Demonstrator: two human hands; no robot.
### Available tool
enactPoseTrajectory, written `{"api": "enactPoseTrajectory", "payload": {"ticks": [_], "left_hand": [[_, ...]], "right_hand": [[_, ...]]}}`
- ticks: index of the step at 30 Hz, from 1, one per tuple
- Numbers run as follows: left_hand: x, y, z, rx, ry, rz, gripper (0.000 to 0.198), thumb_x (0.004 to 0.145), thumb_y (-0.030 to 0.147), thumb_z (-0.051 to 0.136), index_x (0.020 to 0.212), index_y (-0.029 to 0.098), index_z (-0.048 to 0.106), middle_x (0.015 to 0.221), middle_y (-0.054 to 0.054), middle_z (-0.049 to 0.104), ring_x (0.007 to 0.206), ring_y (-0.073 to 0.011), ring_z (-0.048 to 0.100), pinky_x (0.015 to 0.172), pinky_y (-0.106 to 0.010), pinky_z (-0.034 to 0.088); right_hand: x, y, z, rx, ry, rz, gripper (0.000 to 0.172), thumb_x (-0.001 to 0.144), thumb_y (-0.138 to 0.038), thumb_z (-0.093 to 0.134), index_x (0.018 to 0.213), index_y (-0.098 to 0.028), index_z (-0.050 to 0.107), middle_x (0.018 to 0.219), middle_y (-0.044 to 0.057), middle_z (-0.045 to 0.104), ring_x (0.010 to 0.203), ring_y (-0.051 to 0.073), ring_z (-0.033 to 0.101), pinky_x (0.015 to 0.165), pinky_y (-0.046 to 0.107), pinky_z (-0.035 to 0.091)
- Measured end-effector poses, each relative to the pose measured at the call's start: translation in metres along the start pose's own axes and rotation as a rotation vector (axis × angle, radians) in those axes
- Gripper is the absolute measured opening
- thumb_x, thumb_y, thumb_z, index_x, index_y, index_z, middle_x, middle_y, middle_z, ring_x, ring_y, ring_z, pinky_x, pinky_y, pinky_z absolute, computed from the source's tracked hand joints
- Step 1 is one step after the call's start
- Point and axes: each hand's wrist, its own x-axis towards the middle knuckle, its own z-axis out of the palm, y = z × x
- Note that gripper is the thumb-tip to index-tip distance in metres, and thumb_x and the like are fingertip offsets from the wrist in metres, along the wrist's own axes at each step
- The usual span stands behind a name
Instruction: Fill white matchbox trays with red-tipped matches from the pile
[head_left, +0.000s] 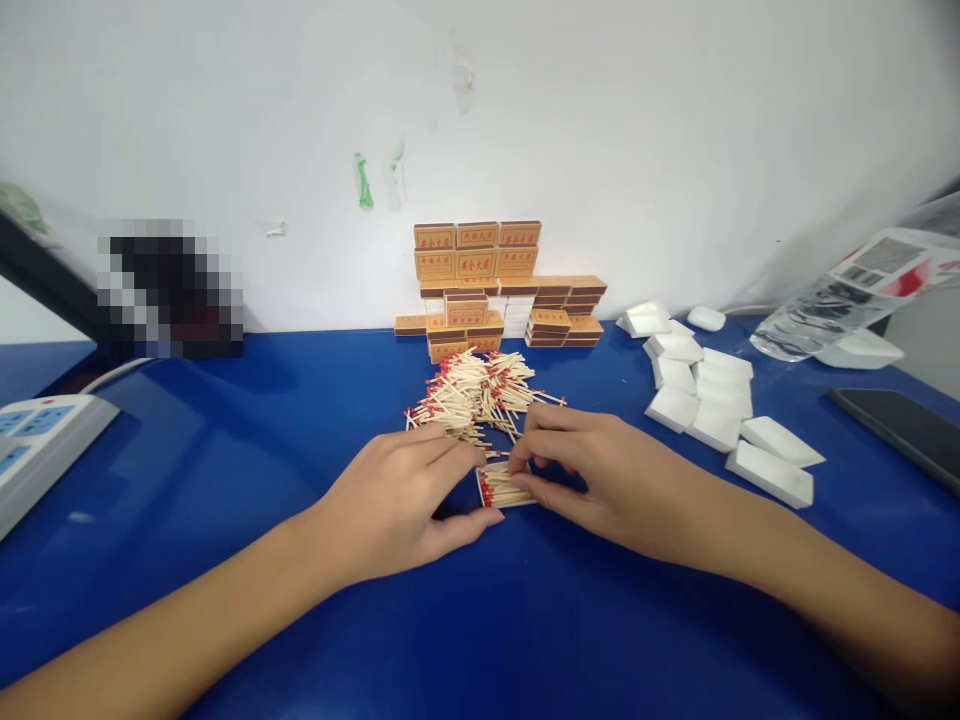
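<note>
A small white matchbox tray [479,488] lies on the blue table, with a layer of red-tipped matches [496,486] in it, heads toward the left. My left hand [397,498] steadies the tray's left end between thumb and forefinger. Over the tray's right part, my right hand [592,472] has its fingertips pinched together at the matches; they hide that end. Just behind both hands spreads a loose heap of matches [469,392].
Stacked yellow matchboxes [476,265] stand against the wall behind the heap. White paper trays [716,425] lie at the right, near a tilted plastic bottle [817,305] and a dark phone [896,430]. A power strip [56,460] sits at the left.
</note>
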Motion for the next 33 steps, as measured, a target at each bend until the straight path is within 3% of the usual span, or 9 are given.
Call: {"api": "enactPoseTrajectory", "payload": {"ticks": [13,18,21,25,28,33], "left_hand": [[-0.001,0.0,-0.001,-0.03,-0.006,0.004,0.023,0.096,0.038,0.072,0.104,0.017,0.065,0.084,-0.002,0.07,0.073,-0.018,0.064,0.062,-0.03,0.048],[0.0,0.0,-0.001,-0.017,-0.004,-0.011,0.026,0.095,0.04,0.072,0.103,0.016,0.065,0.081,-0.002,0.069,0.071,-0.0181,0.063,0.062,-0.03,0.047],[0.0,0.0,-0.001,-0.025,-0.02,-0.039,0.034,0.094,0.049,0.073,0.099,0.015,0.065,0.08,-0.002,0.067,0.069,-0.0173,0.061,0.061,-0.029,0.045],[0.001,0.002,-0.002,-0.078,-0.009,-0.055,0.056,0.08,0.071,0.077,0.083,0.017,0.063,0.072,0.0,0.063,0.066,-0.0171,0.059,0.058,-0.029,0.042],[0.0,0.004,-0.002,-0.128,-0.024,-0.023,0.048,0.083,0.063,0.079,0.083,0.017,0.065,0.071,0.002,0.064,0.068,-0.0163,0.059,0.062,-0.029,0.043],[0.0,0.006,-0.002,-0.189,-0.063,0.006,0.03,0.091,0.046,0.077,0.089,0.018,0.069,0.073,0.002,0.064,0.068,-0.0155,0.058,0.064,-0.029,0.045]], "right_hand": [[0.003,-0.002,0.008,0.075,-0.01,0.033,0.007,0.098,-0.018,0.064,0.091,-0.02,0.062,0.097,0.004,0.066,0.081,0.016,0.061,0.071,0.03,0.045],[0.002,-0.005,0.0,0.096,0.067,0.024,0.007,0.098,-0.016,0.06,0.092,-0.021,0.06,0.094,0.003,0.065,0.075,0.015,0.057,0.07,0.029,0.045],[0.002,-0.007,-0.004,0.159,0.125,0.05,0.009,0.094,-0.013,0.061,0.09,-0.021,0.061,0.082,-0.001,0.062,0.063,0.011,0.052,0.062,0.026,0.042],[0.002,-0.009,-0.006,0.226,0.129,0.117,0.008,0.092,-0.016,0.064,0.086,-0.021,0.063,0.066,-0.006,0.055,0.054,0.009,0.045,0.052,0.024,0.035],[0.003,-0.011,-0.005,0.231,0.118,0.144,0.006,0.092,-0.019,0.063,0.087,-0.022,0.064,0.062,-0.008,0.051,0.051,0.009,0.043,0.051,0.024,0.035],[0.004,-0.016,-0.002,0.222,0.127,0.18,0.007,0.091,-0.018,0.064,0.098,-0.021,0.062,0.068,-0.007,0.058,0.053,0.01,0.046,0.057,0.025,0.039]]}}
